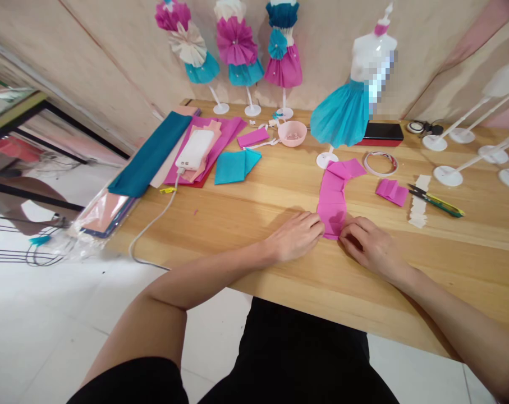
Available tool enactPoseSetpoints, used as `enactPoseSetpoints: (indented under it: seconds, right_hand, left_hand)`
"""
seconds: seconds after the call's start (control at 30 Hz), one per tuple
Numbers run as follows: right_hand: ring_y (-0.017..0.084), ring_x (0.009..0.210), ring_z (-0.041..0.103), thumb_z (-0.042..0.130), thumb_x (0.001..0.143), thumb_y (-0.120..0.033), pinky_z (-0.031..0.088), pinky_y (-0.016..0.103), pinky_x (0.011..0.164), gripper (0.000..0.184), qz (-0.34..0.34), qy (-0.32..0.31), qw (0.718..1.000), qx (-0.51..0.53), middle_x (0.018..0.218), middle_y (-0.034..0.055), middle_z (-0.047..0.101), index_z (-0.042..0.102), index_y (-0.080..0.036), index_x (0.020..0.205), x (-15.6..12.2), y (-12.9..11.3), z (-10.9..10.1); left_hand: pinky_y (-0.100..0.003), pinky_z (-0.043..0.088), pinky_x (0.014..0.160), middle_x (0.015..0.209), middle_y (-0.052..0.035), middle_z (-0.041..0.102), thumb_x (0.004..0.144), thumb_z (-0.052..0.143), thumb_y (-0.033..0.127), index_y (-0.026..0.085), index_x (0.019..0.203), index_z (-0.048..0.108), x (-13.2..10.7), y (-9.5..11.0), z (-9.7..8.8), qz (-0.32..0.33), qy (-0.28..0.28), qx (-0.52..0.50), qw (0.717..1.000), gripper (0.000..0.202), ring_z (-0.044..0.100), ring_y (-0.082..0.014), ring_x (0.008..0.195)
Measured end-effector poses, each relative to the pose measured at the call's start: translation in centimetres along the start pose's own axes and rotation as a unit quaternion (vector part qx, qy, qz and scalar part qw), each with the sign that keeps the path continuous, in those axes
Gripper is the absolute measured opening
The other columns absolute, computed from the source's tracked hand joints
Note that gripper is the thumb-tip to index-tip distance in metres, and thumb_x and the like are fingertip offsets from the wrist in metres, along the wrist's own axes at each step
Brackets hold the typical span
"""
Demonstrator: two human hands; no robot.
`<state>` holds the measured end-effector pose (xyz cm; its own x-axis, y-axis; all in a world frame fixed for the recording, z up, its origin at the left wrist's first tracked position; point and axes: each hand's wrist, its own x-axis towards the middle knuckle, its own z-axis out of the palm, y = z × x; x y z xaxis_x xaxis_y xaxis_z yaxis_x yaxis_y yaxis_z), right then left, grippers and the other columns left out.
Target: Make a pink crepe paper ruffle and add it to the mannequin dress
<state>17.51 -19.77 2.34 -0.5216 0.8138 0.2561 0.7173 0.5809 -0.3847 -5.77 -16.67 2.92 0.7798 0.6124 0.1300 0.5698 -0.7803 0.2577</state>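
Observation:
A long strip of pink crepe paper (333, 193) lies on the wooden table (246, 224), creased across in several folds. My left hand (295, 235) rests on the table and pinches the strip's near left corner, fingers together. My right hand (370, 246) pinches the near right corner, fingers curled. A small mannequin in a blue paper skirt (342, 116) stands just beyond the strip's far end.
Scissors (437, 201), a folded pink piece (391, 191), a white paper strip (418, 209) and a tape roll (381, 163) lie to the right. Blue and pink paper sheets (235, 166), a white power bank (195, 150), a pink bowl (292, 133) and dressed mannequins (237, 50) sit at the back left.

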Motion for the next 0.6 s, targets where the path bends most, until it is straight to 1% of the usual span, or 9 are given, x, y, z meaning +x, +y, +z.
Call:
enactPoseSetpoints:
  seconds: [0.1, 0.27, 0.43, 0.6]
  right_hand:
    - [0.023, 0.096, 0.059, 0.050, 0.090, -0.023, 0.050, 0.039, 0.081, 0.007, 0.005, 0.003, 1.000, 0.025, 0.103, 0.0067, 0.061, 0.056, -0.025, 0.091, 0.08, -0.03, -0.12]
    - [0.023, 0.095, 0.059, 0.050, 0.090, -0.022, 0.049, 0.038, 0.081, 0.006, 0.012, 0.001, 0.999, 0.051, 0.102, 0.0067, 0.062, 0.056, -0.024, 0.088, 0.14, 0.01, -0.27]
    - [0.020, 0.083, 0.060, 0.051, 0.090, -0.023, 0.048, 0.035, 0.073, 0.005, 0.029, 0.005, 0.997, 0.072, 0.092, 0.0044, 0.063, 0.056, -0.024, 0.091, 0.07, 0.20, -0.19]
    - [0.018, 0.071, 0.058, 0.052, 0.090, -0.029, 0.047, 0.033, 0.066, 0.010, 0.077, -0.008, 0.992, 0.098, 0.089, 0.0036, 0.063, 0.057, -0.025, 0.098, -0.04, 0.58, -0.03]
  left_hand:
    - [-0.033, 0.043, 0.087, 0.096, -0.0059, 0.059, 0.097, 0.033, 0.024, 0.018, 0.096, 0.058, 0.02, 0.01, -0.17, -0.002, -0.008, -0.001, 1.000, 0.026, 0.055, -0.0180, 0.091]
    - [-0.032, 0.043, 0.088, 0.094, -0.0044, 0.060, 0.098, 0.034, 0.026, 0.018, 0.096, 0.058, 0.05, -0.42, -0.18, -0.006, -0.002, -0.025, 1.000, 0.026, 0.055, -0.0172, 0.091]
    - [-0.032, 0.044, 0.089, 0.097, -0.0046, 0.060, 0.098, 0.033, 0.027, 0.019, 0.097, 0.060, 0.10, -0.69, -0.28, -0.010, -0.001, -0.061, 0.998, 0.028, 0.057, -0.0171, 0.092]
    - [-0.031, 0.044, 0.088, 0.096, -0.0043, 0.061, 0.097, 0.035, 0.027, 0.019, 0.096, 0.060, 0.00, -0.84, -0.23, -0.023, 0.010, -0.102, 0.995, 0.027, 0.058, -0.0166, 0.092]
